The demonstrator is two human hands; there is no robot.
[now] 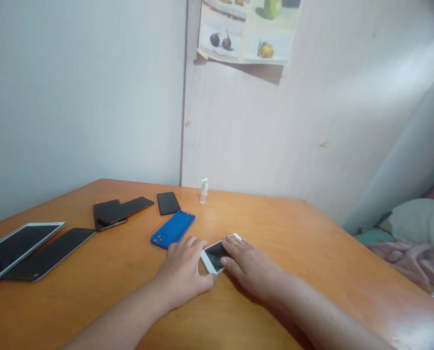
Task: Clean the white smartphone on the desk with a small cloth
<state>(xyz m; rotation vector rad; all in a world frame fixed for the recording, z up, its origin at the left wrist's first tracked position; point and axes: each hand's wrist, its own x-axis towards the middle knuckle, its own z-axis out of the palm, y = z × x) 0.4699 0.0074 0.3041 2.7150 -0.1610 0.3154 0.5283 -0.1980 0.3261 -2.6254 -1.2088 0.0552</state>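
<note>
A white smartphone [211, 265] with a dark screen lies on the wooden table in front of me, between my hands. My left hand [182, 267] grips its left end, thumb at the near corner and fingers at the far side. Across the right part of its screen rest the outstretched fingers of my right hand [249, 267], covering much of that end. Just beyond my left fingers is a blue phone case [175, 229] with camera cut-outs, and a black phone [168, 203] lies behind it.
On the left are a white tablet [54, 228], a long dark tablet-like slab [58, 255] and two overlapping black devices [109, 214]. A small clear pump bottle [204, 192] stands near the table's [293, 228] back edge. Crumpled bedding [413, 257] lies beyond the right edge.
</note>
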